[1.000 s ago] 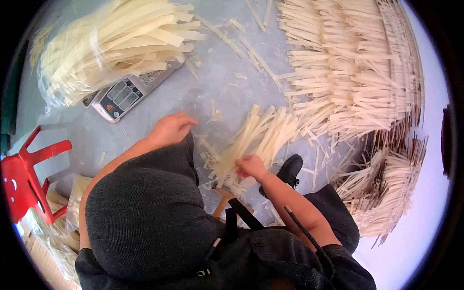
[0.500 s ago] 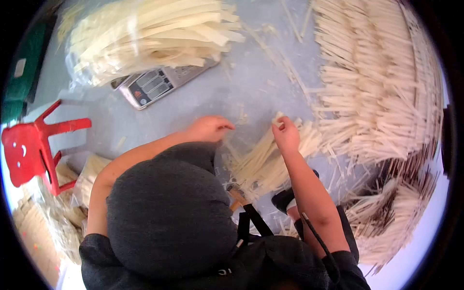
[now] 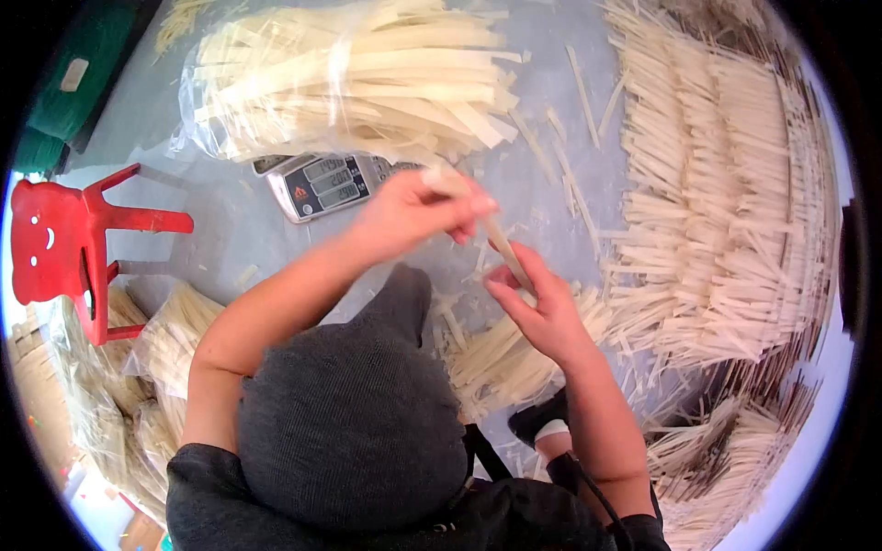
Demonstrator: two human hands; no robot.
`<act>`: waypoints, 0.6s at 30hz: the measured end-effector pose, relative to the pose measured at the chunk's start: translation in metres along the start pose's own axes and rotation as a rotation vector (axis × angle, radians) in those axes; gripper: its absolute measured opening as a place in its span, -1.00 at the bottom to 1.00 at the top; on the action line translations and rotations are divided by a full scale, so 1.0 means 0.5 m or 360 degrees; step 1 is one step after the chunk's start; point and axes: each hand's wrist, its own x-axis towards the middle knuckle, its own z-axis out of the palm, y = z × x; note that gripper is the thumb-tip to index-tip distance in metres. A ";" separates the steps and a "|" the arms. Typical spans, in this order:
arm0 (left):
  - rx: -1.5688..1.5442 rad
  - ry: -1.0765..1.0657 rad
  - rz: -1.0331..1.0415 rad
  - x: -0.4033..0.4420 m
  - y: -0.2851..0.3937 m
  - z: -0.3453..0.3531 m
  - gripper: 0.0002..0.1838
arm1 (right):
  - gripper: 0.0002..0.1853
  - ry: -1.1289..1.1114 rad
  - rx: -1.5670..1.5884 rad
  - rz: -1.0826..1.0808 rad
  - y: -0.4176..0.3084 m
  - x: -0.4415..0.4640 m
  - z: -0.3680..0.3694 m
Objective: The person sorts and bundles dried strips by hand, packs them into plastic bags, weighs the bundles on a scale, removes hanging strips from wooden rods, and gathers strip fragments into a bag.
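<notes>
A pale, flat, cream-coloured strip [image 3: 508,248] runs at a slant between my two hands, its material unclear. My left hand [image 3: 413,213] is closed around its upper end, above the floor near the scale. Lower down, my right hand [image 3: 544,308] pinches the same strip between thumb and fingers. Beneath my right hand lies a loose pile of similar strips [image 3: 501,363] on the grey floor. Just beyond my left hand, a large bundle of strips in clear plastic [image 3: 358,78] rests on the digital scale [image 3: 322,184], covering part of it.
Long stacked rows of strips [image 3: 707,202] fill the right side, with a further heap [image 3: 717,450] below. A red stool [image 3: 60,241] stands at left beside plastic bags of strips [image 3: 175,344]. Stray strips [image 3: 574,179] litter the grey floor. A dark cap [image 3: 349,422] blocks the lower middle.
My right hand has lifted from the loose pile with a strip. My left hand, earlier without a strip, has moved up and now grips it too. The whole view has shifted slightly.
</notes>
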 end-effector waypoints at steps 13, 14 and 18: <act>0.2088 0.1354 0.0577 0.051 0.155 -0.227 -0.62 | -0.55 0.0201 -0.1120 -0.0578 -0.151 0.228 -0.155; 0.2189 0.1329 0.0512 0.054 0.152 -0.235 -0.65 | -0.57 0.0149 -0.1355 -0.0704 -0.154 0.248 -0.158; 0.1610 0.1190 0.0401 0.063 0.153 -0.234 -0.70 | -0.58 -0.0063 -0.1841 -0.0739 -0.180 0.306 -0.132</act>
